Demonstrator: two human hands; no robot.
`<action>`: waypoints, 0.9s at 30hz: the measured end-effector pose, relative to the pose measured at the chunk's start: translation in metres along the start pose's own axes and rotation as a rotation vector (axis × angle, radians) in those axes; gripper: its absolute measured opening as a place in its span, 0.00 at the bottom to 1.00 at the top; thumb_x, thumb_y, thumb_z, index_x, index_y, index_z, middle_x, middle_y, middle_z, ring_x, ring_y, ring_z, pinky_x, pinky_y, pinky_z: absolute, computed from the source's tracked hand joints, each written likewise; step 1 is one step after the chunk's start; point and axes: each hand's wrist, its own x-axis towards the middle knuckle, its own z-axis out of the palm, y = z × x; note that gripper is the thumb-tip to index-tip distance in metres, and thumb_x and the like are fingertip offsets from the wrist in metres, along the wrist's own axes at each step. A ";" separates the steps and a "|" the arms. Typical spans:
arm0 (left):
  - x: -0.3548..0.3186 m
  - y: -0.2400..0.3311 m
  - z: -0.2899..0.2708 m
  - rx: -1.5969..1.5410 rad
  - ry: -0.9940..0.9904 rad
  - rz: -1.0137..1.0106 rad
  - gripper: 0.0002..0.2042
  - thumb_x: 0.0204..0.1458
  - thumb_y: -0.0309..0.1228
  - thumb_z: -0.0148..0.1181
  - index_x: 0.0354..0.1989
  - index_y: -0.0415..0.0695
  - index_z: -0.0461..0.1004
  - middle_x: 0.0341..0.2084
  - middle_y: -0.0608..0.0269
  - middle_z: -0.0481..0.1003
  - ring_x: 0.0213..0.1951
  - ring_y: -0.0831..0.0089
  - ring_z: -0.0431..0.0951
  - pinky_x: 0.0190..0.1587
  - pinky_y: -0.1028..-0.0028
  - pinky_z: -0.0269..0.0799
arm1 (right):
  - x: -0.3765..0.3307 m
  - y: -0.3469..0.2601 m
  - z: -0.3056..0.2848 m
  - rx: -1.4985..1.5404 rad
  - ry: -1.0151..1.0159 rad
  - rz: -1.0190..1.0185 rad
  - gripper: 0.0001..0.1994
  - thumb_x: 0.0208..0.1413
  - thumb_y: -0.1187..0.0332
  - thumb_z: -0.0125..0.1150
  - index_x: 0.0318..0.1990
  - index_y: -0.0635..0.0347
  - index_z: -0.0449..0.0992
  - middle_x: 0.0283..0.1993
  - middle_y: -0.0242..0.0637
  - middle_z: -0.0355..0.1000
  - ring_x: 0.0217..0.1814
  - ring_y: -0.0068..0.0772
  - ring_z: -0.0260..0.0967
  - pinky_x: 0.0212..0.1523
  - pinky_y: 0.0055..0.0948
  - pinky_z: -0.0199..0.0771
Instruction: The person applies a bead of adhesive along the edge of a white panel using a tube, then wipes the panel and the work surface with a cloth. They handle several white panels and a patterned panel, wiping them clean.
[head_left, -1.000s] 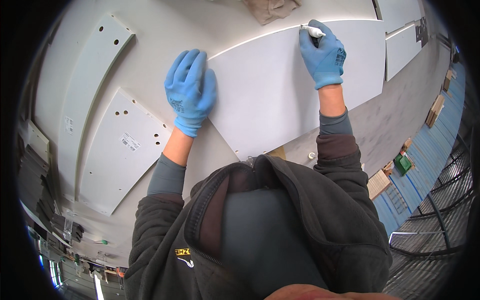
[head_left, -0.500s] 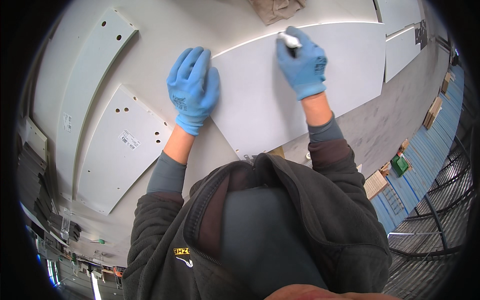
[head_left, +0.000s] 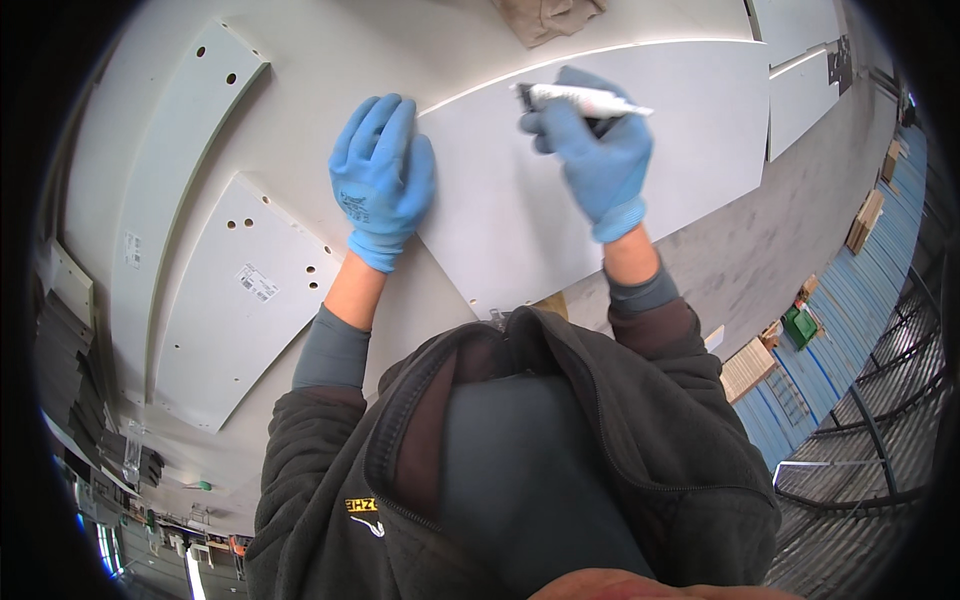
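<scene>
A large pale grey panel (head_left: 690, 130) with a gently curved far edge lies in front of me. My left hand (head_left: 383, 170), in a blue work glove, rests flat at the panel's left edge with its fingers stretched out and the thumb apart. Over the panel, my right hand (head_left: 605, 165), gloved the same way, is closed around a slim white tube (head_left: 580, 98). The tube lies nearly level across the fingers, its dark end toward the left and its pale narrow end toward the right. The right hand is slightly blurred.
Left of me lie a long curved panel (head_left: 185, 190) and a wider holed panel (head_left: 240, 300), each with a label. A brown cloth (head_left: 548, 18) is beyond the far edge. Another pale panel (head_left: 803, 100) sits at the far right. Wooden pieces (head_left: 748, 370) lie along the right.
My right hand has turned and come slightly nearer me. The white tube now shows along its length, where mostly one end showed before. My left hand has barely moved.
</scene>
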 end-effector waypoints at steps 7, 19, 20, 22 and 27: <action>-0.001 -0.003 0.001 -0.021 0.002 0.001 0.18 0.48 0.25 0.65 0.50 0.40 0.82 0.47 0.49 0.82 0.51 0.48 0.81 0.50 0.57 0.79 | 0.076 -0.007 -0.069 -0.399 -0.052 0.119 0.16 0.64 0.62 0.66 0.47 0.68 0.80 0.37 0.40 0.81 0.35 0.27 0.81 0.34 0.24 0.79; -0.001 -0.004 0.001 -0.040 0.005 -0.018 0.17 0.48 0.26 0.66 0.49 0.41 0.82 0.47 0.51 0.82 0.50 0.48 0.82 0.51 0.57 0.79 | 0.142 -0.038 -0.046 -1.188 -0.238 0.167 0.16 0.55 0.58 0.60 0.34 0.63 0.82 0.28 0.45 0.81 0.32 0.42 0.82 0.41 0.40 0.80; -0.001 -0.004 0.001 -0.028 0.004 -0.012 0.17 0.48 0.26 0.66 0.49 0.41 0.82 0.47 0.51 0.82 0.50 0.48 0.82 0.51 0.57 0.79 | 0.144 -0.038 -0.044 -1.233 -0.267 0.122 0.16 0.55 0.58 0.59 0.34 0.63 0.82 0.29 0.46 0.82 0.33 0.44 0.82 0.42 0.41 0.80; -0.001 -0.004 0.001 -0.022 0.000 -0.016 0.17 0.48 0.26 0.66 0.49 0.41 0.82 0.47 0.51 0.82 0.50 0.48 0.82 0.51 0.57 0.79 | 0.147 -0.040 -0.038 -1.322 -0.323 0.030 0.16 0.54 0.57 0.59 0.35 0.62 0.84 0.31 0.48 0.82 0.36 0.48 0.82 0.45 0.43 0.80; 0.000 -0.002 0.000 -0.017 0.001 -0.015 0.17 0.48 0.25 0.66 0.48 0.41 0.82 0.47 0.51 0.82 0.50 0.48 0.82 0.51 0.57 0.79 | 0.147 -0.059 -0.020 -1.346 -0.486 0.142 0.17 0.56 0.56 0.57 0.34 0.61 0.85 0.31 0.50 0.82 0.39 0.51 0.82 0.48 0.44 0.79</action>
